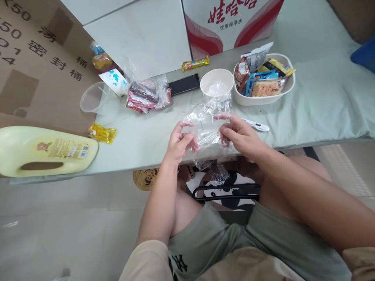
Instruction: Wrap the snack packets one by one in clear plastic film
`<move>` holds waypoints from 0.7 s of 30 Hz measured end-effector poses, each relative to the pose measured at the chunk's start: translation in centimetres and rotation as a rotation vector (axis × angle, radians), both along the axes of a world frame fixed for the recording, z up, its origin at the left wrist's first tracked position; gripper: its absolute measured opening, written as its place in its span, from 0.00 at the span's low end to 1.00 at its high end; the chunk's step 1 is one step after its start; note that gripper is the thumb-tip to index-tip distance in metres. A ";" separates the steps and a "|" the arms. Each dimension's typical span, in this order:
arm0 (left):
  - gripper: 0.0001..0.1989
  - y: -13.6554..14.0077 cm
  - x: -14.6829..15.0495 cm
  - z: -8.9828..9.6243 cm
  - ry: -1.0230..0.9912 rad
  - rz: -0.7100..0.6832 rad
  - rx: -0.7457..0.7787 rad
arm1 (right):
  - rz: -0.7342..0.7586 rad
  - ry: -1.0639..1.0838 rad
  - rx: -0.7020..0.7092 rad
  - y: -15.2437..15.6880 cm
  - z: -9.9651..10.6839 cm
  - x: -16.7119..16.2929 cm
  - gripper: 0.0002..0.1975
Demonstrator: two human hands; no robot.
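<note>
A sheet of crumpled clear plastic film (206, 134) stretches between my two hands at the table's front edge. My left hand (182, 143) grips its left side, with thumb and forefinger apart and the other fingers curled. On the right side, my right hand (238, 134) pinches the film, forefinger stretched out over it. The film's far end reaches up to a white round bowl (207, 88), where more clear plastic shows inside. Its lower end hangs over the edge above my lap. A white utility knife (258, 125) lies just beyond my right hand.
A white tub (263, 100) of packaged snacks stands behind the knife. Left of the bowl lie a black phone (185, 84), bagged snacks (143, 95), a clear plastic cup (93, 98) and a yellow packet (103, 133). A yellow jug (58, 152) lies at far left. Boxes (234, 25) line the back.
</note>
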State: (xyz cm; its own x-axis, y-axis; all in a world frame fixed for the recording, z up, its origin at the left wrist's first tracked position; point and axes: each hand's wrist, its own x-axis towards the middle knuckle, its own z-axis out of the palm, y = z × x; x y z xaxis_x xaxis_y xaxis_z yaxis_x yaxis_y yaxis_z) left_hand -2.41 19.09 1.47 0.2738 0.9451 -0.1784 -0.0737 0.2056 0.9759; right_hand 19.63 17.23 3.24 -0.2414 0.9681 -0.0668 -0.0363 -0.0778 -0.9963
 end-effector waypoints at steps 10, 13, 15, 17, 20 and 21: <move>0.16 1.9 -0.8 -1.0 -0.132 0.085 -0.070 | 0.017 0.114 -0.079 2.1 -1.9 0.1 0.13; 0.24 1.8 -0.6 -1.7 0.012 0.111 0.022 | -0.001 -0.027 -0.037 2.0 -2.1 0.8 0.21; 0.25 1.5 -0.5 -2.0 0.136 0.116 0.130 | -0.051 -0.173 0.131 1.5 -2.0 1.3 0.21; 0.24 1.3 -0.4 -1.9 0.229 0.114 0.237 | -0.055 -0.219 0.299 0.7 -1.8 1.7 0.23; 0.25 1.2 -0.2 -1.6 0.282 0.105 0.307 | 0.059 -0.217 0.372 -0.1 -1.2 2.1 0.27; 0.25 1.2 -0.1 -1.5 0.279 0.105 0.301 | 0.116 -0.268 0.387 -0.3 -1.1 2.2 0.25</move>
